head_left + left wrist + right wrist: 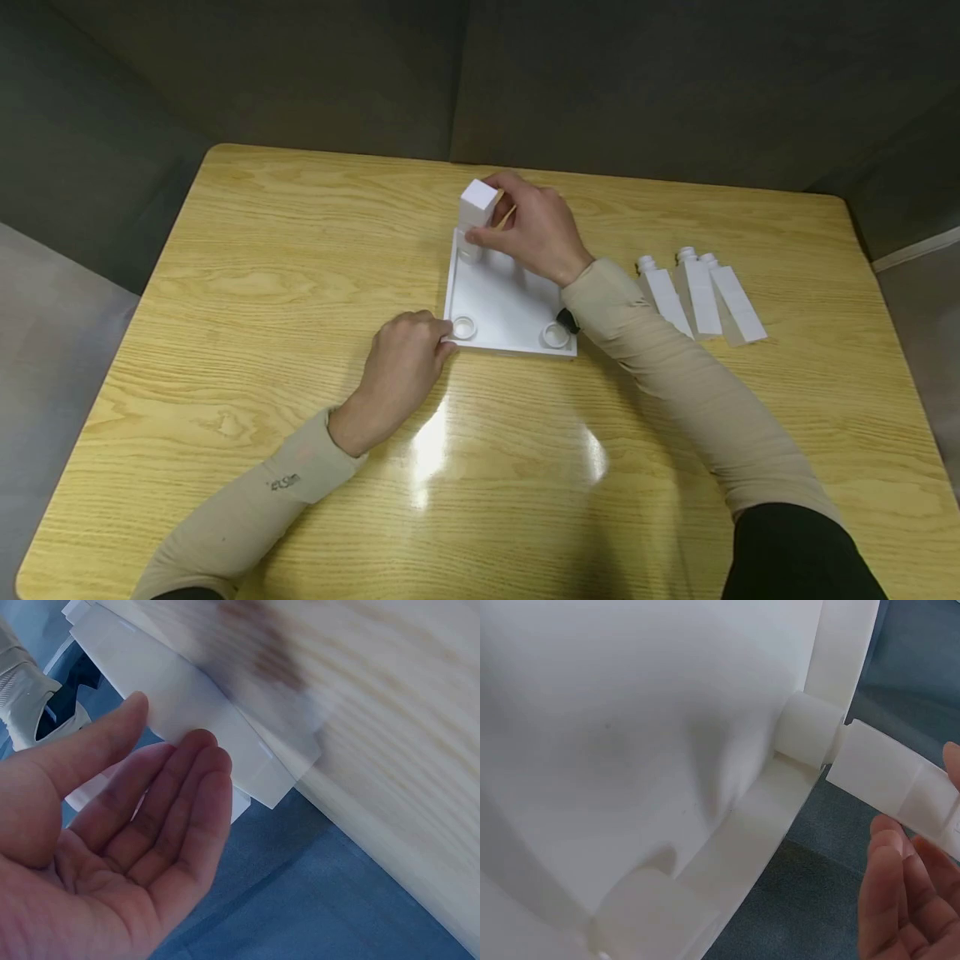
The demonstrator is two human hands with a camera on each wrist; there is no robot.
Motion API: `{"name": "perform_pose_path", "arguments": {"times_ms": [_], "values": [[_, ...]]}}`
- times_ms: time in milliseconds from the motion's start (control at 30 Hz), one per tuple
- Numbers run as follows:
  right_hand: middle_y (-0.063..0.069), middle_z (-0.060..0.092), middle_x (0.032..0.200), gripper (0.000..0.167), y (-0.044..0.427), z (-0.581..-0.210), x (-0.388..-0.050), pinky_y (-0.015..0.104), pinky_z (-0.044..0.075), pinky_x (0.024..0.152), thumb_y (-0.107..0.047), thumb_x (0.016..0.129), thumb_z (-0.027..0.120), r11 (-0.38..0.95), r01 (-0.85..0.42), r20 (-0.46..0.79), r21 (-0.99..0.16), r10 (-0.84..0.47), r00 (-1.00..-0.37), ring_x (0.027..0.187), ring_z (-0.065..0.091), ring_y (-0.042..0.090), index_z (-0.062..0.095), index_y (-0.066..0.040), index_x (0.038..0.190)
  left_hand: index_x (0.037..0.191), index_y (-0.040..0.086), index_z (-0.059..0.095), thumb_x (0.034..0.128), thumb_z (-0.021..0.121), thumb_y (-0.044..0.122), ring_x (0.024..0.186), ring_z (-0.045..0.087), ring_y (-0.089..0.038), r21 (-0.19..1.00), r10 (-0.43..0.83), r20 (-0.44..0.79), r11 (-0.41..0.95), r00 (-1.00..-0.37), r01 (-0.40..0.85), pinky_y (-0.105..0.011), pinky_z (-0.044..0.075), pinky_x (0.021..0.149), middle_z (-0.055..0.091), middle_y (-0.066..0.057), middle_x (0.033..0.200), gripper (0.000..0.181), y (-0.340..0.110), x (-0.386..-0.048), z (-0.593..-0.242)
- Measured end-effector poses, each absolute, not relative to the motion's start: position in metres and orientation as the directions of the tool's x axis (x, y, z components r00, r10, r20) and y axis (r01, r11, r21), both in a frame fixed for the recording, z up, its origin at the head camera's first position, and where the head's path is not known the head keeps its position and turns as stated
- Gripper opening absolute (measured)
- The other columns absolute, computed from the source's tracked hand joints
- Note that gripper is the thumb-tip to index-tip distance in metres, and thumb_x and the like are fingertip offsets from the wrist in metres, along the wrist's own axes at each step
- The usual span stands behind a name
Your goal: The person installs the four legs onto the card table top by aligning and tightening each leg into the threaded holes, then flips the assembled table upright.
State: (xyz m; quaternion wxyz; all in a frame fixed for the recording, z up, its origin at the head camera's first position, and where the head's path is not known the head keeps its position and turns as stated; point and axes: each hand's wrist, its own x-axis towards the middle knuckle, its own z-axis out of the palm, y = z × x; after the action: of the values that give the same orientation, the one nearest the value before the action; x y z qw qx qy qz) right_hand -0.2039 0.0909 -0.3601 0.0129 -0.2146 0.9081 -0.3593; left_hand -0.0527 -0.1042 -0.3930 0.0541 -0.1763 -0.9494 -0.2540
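A shallow white square panel (510,307) with a raised rim and round corner sockets lies on the table. My left hand (401,362) pinches its near left corner between thumb and fingers. At the far left corner my right hand (542,233) grips a white square table leg (478,200), which stands roughly upright over the socket there. In the right wrist view the leg's narrow end (838,744) meets the round socket (806,727); how far it is in cannot be seen. The near left socket (463,327) and near right socket (556,335) hold no leg. My right hand hides the far right corner.
Several matching white legs with threaded ends, among them a middle leg (697,292), lie side by side to the right of the panel, beyond my right forearm. The wooden table (285,275) has rounded corners, and dark partitions (600,83) stand behind it.
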Motion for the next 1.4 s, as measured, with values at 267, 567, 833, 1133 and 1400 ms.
{"name": "perform_pose_path", "arguments": {"times_ms": [267, 567, 833, 1133, 1400], "values": [[0.011, 0.072, 0.094, 0.054, 0.0895, -0.3596, -0.2046, 0.035, 0.044, 0.069, -0.032, 0.091, 0.093, 0.652, -0.403, 0.140, -0.642, -0.418, -0.898, 0.081, 0.063, 0.024, 0.071, -0.006, 0.133, 0.103, -0.007, 0.082, 0.0861, 0.092, 0.001, 0.084, 0.077, -0.034, 0.468, 0.306, 0.186, 0.808, -0.934, 0.358, -0.046, 0.065, 0.077, 0.079, -0.019, 0.092, 0.021, -0.1043, -0.0525, -0.3914], [0.011, 0.067, 0.088, 0.054, 0.0892, -0.3604, -0.2036, 0.034, 0.041, 0.068, -0.028, 0.090, 0.094, 0.645, -0.371, 0.121, -0.668, -0.398, -0.909, 0.077, 0.057, 0.025, 0.068, -0.002, 0.129, 0.103, -0.007, 0.082, 0.0864, 0.091, 0.001, 0.084, 0.077, -0.033, 0.477, 0.306, 0.180, 0.804, -0.935, 0.355, -0.045, 0.065, 0.076, 0.078, -0.019, 0.091, 0.020, -0.1043, -0.0524, -0.3920], [0.012, 0.072, 0.092, 0.049, 0.0901, -0.3594, -0.2027, 0.033, 0.044, 0.067, -0.023, 0.092, 0.092, 0.629, -0.376, 0.121, -0.681, -0.409, -0.904, 0.077, 0.062, 0.024, 0.068, -0.001, 0.129, 0.103, -0.009, 0.081, 0.0873, 0.090, 0.000, 0.084, 0.077, -0.033, 0.487, 0.312, 0.175, 0.797, -0.934, 0.358, -0.043, 0.066, 0.076, 0.078, -0.020, 0.092, 0.020, -0.1051, -0.0524, -0.3918], [0.012, 0.075, 0.093, 0.040, 0.0898, -0.3580, -0.2036, 0.033, 0.047, 0.069, -0.017, 0.096, 0.083, 0.631, -0.398, 0.128, -0.666, -0.428, -0.894, 0.077, 0.067, 0.022, 0.067, 0.000, 0.128, 0.102, -0.007, 0.082, 0.0872, 0.091, 0.001, 0.083, 0.076, -0.033, 0.480, 0.307, 0.180, 0.802, -0.935, 0.356, -0.044, 0.066, 0.076, 0.078, -0.019, 0.091, 0.018, -0.1063, -0.0526, -0.3918], [0.012, 0.076, 0.093, 0.035, 0.0896, -0.3565, -0.2029, 0.032, 0.047, 0.067, -0.016, 0.096, 0.081, 0.639, -0.375, 0.110, -0.671, -0.415, -0.903, 0.076, 0.068, 0.023, 0.068, -0.001, 0.125, 0.101, -0.007, 0.082, 0.0872, 0.091, 0.000, 0.082, 0.076, -0.032, 0.484, 0.309, 0.186, 0.797, -0.932, 0.361, -0.043, 0.066, 0.074, 0.078, -0.019, 0.090, 0.018, -0.1066, -0.0521, -0.3915]]}}
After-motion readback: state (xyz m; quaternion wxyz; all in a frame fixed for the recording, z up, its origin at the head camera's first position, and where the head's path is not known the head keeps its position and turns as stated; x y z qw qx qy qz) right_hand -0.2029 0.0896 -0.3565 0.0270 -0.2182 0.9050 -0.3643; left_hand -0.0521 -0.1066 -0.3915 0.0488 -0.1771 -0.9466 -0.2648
